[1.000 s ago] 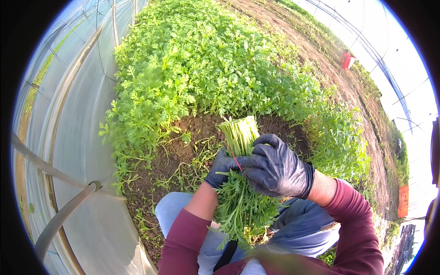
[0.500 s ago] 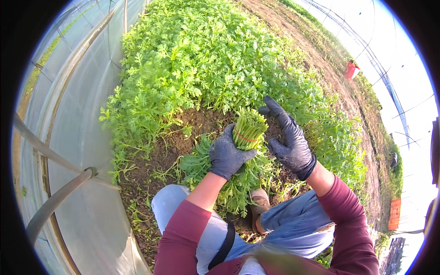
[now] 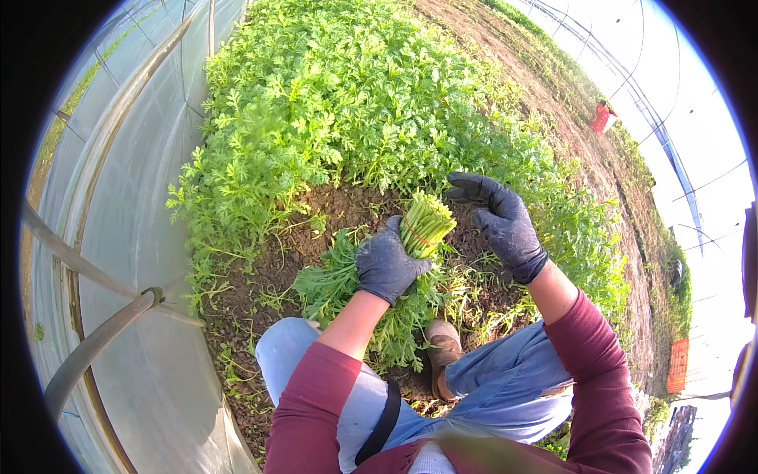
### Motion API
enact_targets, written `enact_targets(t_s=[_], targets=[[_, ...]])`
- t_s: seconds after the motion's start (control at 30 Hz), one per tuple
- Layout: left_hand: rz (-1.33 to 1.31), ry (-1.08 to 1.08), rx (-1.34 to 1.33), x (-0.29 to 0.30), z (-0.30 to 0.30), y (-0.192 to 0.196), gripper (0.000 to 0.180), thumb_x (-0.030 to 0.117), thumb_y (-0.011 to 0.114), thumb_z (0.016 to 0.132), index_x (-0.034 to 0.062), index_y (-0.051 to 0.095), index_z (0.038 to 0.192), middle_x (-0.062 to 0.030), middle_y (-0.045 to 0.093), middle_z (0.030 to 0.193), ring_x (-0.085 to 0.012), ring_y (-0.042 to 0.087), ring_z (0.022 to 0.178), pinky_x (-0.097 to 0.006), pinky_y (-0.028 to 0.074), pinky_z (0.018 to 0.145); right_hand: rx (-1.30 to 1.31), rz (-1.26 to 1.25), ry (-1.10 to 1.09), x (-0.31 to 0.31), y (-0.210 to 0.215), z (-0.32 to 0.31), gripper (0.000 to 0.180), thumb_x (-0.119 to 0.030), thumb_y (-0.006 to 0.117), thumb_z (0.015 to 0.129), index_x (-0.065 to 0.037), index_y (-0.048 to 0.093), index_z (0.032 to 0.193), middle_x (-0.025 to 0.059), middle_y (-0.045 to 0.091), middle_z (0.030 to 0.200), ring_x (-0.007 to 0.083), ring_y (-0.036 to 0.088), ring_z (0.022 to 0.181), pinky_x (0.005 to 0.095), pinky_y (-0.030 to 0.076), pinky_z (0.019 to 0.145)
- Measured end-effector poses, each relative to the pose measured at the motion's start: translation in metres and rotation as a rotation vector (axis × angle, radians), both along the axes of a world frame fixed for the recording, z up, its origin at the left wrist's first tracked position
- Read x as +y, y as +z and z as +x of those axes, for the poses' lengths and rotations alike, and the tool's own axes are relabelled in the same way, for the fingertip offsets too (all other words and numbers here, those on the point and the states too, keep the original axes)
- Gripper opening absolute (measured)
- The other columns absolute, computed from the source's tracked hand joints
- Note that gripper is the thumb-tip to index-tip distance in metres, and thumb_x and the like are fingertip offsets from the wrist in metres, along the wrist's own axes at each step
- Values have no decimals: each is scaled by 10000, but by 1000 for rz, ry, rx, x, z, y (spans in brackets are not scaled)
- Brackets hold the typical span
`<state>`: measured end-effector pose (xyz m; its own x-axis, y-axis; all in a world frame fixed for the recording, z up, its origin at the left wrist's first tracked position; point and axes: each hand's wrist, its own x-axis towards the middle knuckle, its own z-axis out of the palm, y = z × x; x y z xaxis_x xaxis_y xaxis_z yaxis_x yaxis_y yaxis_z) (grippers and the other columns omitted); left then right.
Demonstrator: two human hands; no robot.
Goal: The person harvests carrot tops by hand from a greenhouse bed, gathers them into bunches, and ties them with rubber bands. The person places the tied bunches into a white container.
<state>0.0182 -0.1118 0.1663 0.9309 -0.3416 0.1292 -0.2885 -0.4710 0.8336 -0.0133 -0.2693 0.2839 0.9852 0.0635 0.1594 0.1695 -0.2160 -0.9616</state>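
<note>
My left hand (image 3: 388, 262), in a dark glove, is closed round a bunch of leafy greens (image 3: 428, 221). The cut stem ends point up and away from me, and the leaves hang down below the hand toward my legs. A red band (image 3: 417, 232) circles the stems just above my thumb. To the right of the bunch, my right hand (image 3: 504, 225), gloved alike, is raised and apart from it. Its fingers are bent toward the left, with a gap between thumb and fingers and nothing seen in it.
A dense bed of growing greens (image 3: 339, 95) spreads ahead, with bare soil (image 3: 339, 207) at its near edge. A plastic sheet wall (image 3: 158, 237) with a metal pipe (image 3: 95, 340) runs along the left. Far right are a red container (image 3: 602, 118) and an orange crate (image 3: 677, 365).
My right hand has drawn slightly right and away from the bunch, its fingers bending more. The left hand has shifted slightly left, and the bunch leans a little more to the right.
</note>
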Motion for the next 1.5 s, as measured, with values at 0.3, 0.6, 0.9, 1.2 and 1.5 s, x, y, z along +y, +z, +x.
enact_targets(t_s=[0.3,0.6,0.9,1.2,1.5], targets=[[-155,-72,191,1,5,0,705,290,838,516,47,550,1112,-143,656,945,-276,636,851,-371,488,781,-77,-222,-107,-8,4,-4,385,-186,688,776,-61,592,1126,100,630,1025,194,595,886,335,475,789],[-376,-193,231,-6,3,-15,747,321,837,503,78,534,1142,-138,651,982,-289,625,899,-373,482,802,-40,-557,-167,-14,-21,0,143,-206,659,795,-80,667,863,52,629,806,169,593,755,307,463,716],[-410,-176,-77,-1,1,-13,750,338,831,546,52,513,1163,-136,649,981,-289,636,882,-368,497,774,-609,-889,-18,-22,16,-2,354,52,432,816,-32,561,1135,126,593,1111,273,565,1015,362,426,897],[-413,-231,-56,8,3,-10,752,303,839,555,19,504,1165,-146,647,993,-268,637,914,-362,492,813,-615,-1070,40,-27,11,1,574,1,490,654,-120,501,1216,116,538,1224,290,533,1081,414,371,980],[-630,-494,370,28,3,-18,787,143,882,525,14,487,1194,-71,601,1108,-171,578,1018,-350,459,913,-487,-786,165,-41,5,5,575,-49,503,709,-175,481,1270,132,579,1146,330,505,1118,443,347,1005]])
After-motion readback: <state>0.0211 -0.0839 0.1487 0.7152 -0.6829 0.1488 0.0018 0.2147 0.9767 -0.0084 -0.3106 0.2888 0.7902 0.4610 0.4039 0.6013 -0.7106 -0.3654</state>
